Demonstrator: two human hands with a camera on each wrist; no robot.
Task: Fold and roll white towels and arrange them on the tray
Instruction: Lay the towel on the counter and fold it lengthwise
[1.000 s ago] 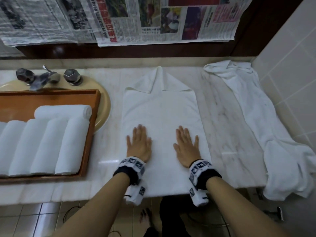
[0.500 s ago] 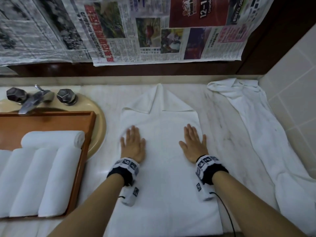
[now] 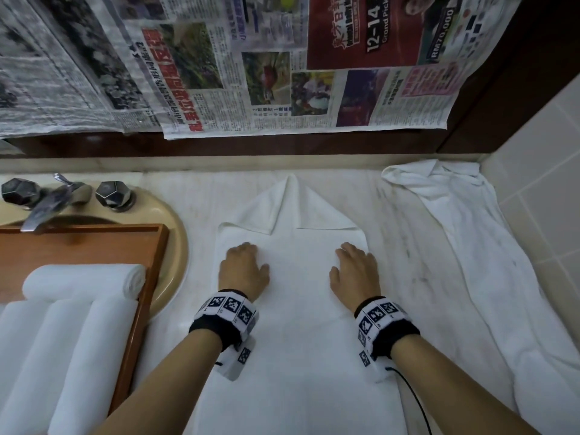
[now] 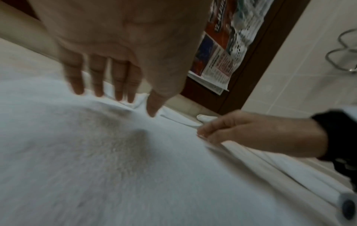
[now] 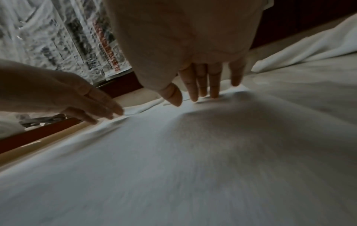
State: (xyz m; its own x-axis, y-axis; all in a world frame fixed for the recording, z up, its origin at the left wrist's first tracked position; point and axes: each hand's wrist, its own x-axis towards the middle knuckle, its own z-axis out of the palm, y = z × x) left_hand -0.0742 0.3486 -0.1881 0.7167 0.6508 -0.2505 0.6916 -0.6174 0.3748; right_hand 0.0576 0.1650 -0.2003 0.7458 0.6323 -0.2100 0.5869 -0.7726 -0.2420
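Marble counter (image 3: 392, 246) carries your folded white terry towel (image 3: 295, 309) lengthwise, pointed end at twelve o'clock, with your flat, spread left hand (image 3: 243, 271) and right hand (image 3: 354, 274) pressing it equally near that point.

The flat towel (image 3: 298, 309) lies in the middle of the counter (image 3: 392, 246), with its far end folded to a point. The left hand (image 3: 243, 271) and the right hand (image 3: 354, 274) rest on it, side by side and apart. To the left sits the tray (image 3: 150, 277) with rolled towels (image 3: 69, 324) in it, over the sink (image 3: 175, 246). The tap (image 3: 56, 199) stands behind the tray. A loose towel (image 3: 470, 262) lies to the right, by the wall. Newspapers (image 3: 251, 73) hang behind the counter.
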